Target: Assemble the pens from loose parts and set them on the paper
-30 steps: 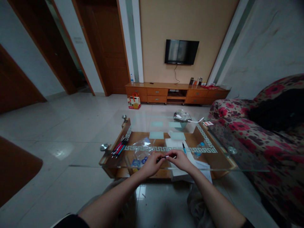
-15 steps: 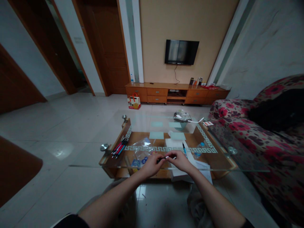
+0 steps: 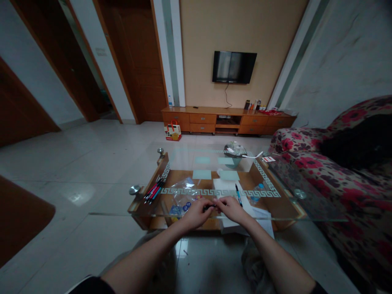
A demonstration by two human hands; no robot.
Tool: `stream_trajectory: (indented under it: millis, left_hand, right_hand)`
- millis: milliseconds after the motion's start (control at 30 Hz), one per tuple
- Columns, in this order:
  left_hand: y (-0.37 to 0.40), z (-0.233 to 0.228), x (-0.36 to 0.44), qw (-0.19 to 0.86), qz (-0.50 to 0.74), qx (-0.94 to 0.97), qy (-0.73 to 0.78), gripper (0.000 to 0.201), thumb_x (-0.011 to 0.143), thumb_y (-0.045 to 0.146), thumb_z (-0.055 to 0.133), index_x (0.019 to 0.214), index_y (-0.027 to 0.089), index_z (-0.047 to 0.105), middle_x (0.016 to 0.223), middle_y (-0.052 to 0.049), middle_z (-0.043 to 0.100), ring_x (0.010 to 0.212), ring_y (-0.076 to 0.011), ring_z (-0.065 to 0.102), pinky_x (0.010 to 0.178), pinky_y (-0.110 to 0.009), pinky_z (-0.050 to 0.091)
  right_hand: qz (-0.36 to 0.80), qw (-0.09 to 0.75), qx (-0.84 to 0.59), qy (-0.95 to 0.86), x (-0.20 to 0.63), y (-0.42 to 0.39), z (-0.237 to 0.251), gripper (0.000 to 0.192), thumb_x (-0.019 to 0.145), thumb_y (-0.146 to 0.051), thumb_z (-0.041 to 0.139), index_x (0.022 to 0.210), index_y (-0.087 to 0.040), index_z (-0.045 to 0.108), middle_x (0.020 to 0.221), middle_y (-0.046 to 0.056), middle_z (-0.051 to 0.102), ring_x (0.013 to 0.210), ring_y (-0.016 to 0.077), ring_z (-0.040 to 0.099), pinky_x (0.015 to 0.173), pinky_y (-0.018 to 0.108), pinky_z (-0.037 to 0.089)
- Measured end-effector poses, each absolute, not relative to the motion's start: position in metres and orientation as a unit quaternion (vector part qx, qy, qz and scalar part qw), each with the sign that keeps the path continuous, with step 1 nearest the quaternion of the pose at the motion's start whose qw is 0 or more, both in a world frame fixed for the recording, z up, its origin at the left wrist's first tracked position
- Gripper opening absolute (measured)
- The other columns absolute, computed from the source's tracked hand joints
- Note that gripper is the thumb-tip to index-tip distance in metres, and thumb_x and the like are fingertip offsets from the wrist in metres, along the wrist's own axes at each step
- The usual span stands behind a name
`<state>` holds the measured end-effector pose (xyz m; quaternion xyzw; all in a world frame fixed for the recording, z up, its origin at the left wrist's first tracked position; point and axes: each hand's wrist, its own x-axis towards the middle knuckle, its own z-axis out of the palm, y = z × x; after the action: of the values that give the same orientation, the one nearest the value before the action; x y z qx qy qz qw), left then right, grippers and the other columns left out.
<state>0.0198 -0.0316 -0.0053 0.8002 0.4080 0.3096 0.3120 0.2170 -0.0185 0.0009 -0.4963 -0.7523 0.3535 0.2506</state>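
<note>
I see the flowered sofa point(image 3: 330, 171) filling the right side, and along the far wall a wooden TV cabinet point(image 3: 228, 119) under a dark wall-mounted television point(image 3: 234, 67). In front of me stands the glass-topped coffee table point(image 3: 214, 163), its pane edged with a white key pattern. On the floor before the cabinet sits a red-and-white gift bag point(image 3: 172, 130); its printing is too small for me to read. On the glass lie white sheets of paper point(image 3: 228, 192), a clear plastic bag point(image 3: 182, 194) with blue labels I cannot make out, a bunch of red, black and blue pens point(image 3: 153, 190) at the left edge, and one blue pen point(image 3: 237, 192) on the paper. My left hand point(image 3: 196, 213) and right hand point(image 3: 230, 208) meet just over the near edge of the table, fingertips pinched narrowly on either end of a small dark pen point(image 3: 212, 206) held between them.
</note>
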Motion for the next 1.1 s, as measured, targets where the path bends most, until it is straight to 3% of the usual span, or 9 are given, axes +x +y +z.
stream_trajectory:
  millis: [133,233,400,567,767,967,1100]
  left_hand:
    - [-0.0301,-0.0073,0.0185,0.302,0.311,0.793,0.427,0.025,0.089,0.029,0.051,0.100,0.019,0.071,0.092,-0.004,0.070,0.085,-0.0188,0.061,0.079,-0.028,0.044]
    - [-0.0299,-0.0084,0.0181,0.294,0.305,0.793,0.437,0.025,0.088,0.030,0.051,0.096,0.017,0.071,0.088,-0.005,0.070,0.081,-0.0188,0.060,0.075,-0.028,0.043]
    - [-0.0300,-0.0093,0.0186,0.299,0.303,0.801,0.422,0.024,0.088,0.029,0.051,0.098,0.018,0.070,0.089,-0.005,0.069,0.084,-0.0185,0.060,0.076,-0.027,0.043]
    - [-0.0291,-0.0111,0.0187,0.299,0.299,0.799,0.428,0.024,0.088,0.030,0.051,0.096,0.018,0.070,0.088,-0.005,0.070,0.082,-0.0187,0.060,0.076,-0.028,0.043]
    - [-0.0289,-0.0122,0.0188,0.310,0.290,0.805,0.415,0.026,0.089,0.030,0.049,0.098,0.018,0.070,0.092,-0.005,0.070,0.084,-0.0188,0.061,0.074,-0.027,0.043]
    - [-0.0283,-0.0129,0.0189,0.303,0.286,0.801,0.429,0.027,0.089,0.034,0.050,0.095,0.017,0.071,0.088,-0.005,0.070,0.081,-0.0191,0.060,0.073,-0.027,0.044]
    - [-0.0304,-0.0100,0.0194,0.309,0.288,0.804,0.418,0.029,0.090,0.033,0.048,0.098,0.018,0.071,0.091,-0.005,0.071,0.084,-0.0187,0.062,0.075,-0.027,0.044]
  right_hand:
    - [0.350,0.290,-0.489,-0.744,0.2165,-0.0200,0.0038,0.024,0.086,-0.039,0.056,0.087,-0.017,0.065,0.077,0.002,0.066,0.068,0.0151,0.058,0.062,0.024,0.042]
    - [0.344,0.295,-0.487,-0.747,0.2174,-0.0195,0.0035,0.018,0.083,-0.034,0.060,0.087,-0.017,0.063,0.081,0.002,0.066,0.070,0.0148,0.058,0.065,0.025,0.044]
    - [0.296,0.277,-0.488,-0.773,0.2183,-0.0180,0.0012,0.033,0.090,-0.040,0.050,0.071,-0.017,0.063,0.076,0.004,0.063,0.073,0.0164,0.057,0.070,0.028,0.043]
    - [0.326,0.283,-0.467,-0.771,0.2172,-0.0193,0.0030,0.023,0.089,-0.038,0.053,0.084,-0.017,0.062,0.078,0.002,0.064,0.072,0.0150,0.057,0.066,0.025,0.042]
    - [0.295,0.254,-0.471,-0.792,0.2176,-0.0176,-0.0001,0.037,0.094,-0.040,0.044,0.069,-0.017,0.058,0.066,0.000,0.057,0.066,0.0141,0.052,0.062,0.024,0.036]
    - [0.314,0.262,-0.470,-0.782,0.2186,-0.0201,0.0035,0.026,0.091,-0.039,0.050,0.084,-0.017,0.062,0.074,0.000,0.064,0.069,0.0142,0.055,0.063,0.023,0.037]
    - [0.288,0.241,-0.472,-0.797,0.2175,-0.0204,0.0063,0.036,0.094,-0.038,0.043,0.073,-0.017,0.062,0.068,0.001,0.063,0.066,0.0147,0.055,0.061,0.024,0.035]
